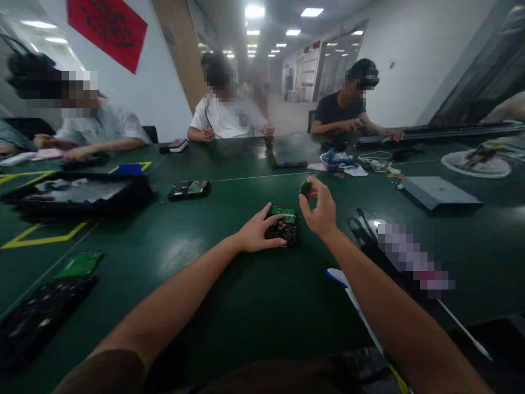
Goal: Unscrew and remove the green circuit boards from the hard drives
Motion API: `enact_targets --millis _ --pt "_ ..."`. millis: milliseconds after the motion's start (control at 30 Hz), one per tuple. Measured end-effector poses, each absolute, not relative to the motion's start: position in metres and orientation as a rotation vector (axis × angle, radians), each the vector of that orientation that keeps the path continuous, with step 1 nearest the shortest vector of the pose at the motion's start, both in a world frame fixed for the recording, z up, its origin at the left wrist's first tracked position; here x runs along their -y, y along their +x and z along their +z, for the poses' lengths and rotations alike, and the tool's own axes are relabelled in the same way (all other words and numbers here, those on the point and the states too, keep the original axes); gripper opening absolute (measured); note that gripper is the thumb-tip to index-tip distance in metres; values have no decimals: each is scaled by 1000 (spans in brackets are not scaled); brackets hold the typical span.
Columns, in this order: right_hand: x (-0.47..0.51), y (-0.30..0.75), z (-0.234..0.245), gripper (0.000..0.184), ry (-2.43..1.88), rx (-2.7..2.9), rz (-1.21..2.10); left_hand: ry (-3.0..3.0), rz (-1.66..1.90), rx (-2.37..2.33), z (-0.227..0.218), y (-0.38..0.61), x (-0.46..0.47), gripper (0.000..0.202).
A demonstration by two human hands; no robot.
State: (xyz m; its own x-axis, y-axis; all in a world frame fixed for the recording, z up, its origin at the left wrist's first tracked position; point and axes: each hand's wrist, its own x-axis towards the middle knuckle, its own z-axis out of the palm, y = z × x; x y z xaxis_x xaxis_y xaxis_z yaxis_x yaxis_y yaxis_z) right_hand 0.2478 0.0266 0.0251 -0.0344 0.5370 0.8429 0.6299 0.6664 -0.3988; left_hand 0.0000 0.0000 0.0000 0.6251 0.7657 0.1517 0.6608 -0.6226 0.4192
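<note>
A hard drive [292,232] lies on the green table in front of me, its green circuit board facing up. My left hand [262,230] grips it from the left, with the fingers spread across its top and partly hiding it. Raised just beyond the drive's right side, my right hand [320,210] is closed in a pinch around a small screwdriver [305,187]. Its rounded black and yellow-green handle shows above the fingertips; I cannot make out its shaft clearly.
Another hard drive [189,189] lies farther left. A black tray [77,191] and drive parts [49,301] occupy the left side. A blue-and-white tool [338,277] lies beside my right forearm, near a grey metal case [441,192]. Several people sit across the table.
</note>
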Motion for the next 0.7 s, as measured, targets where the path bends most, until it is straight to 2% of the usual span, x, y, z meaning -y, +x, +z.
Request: enact_targets --millis 167,700 --pt "-28 249 23 59 -959 1646 20 2522 452 -1155 2 1 1 98" --pt "-25 249 27 57 -977 1691 -58 2526 445 -1156 3 -1 1 99"
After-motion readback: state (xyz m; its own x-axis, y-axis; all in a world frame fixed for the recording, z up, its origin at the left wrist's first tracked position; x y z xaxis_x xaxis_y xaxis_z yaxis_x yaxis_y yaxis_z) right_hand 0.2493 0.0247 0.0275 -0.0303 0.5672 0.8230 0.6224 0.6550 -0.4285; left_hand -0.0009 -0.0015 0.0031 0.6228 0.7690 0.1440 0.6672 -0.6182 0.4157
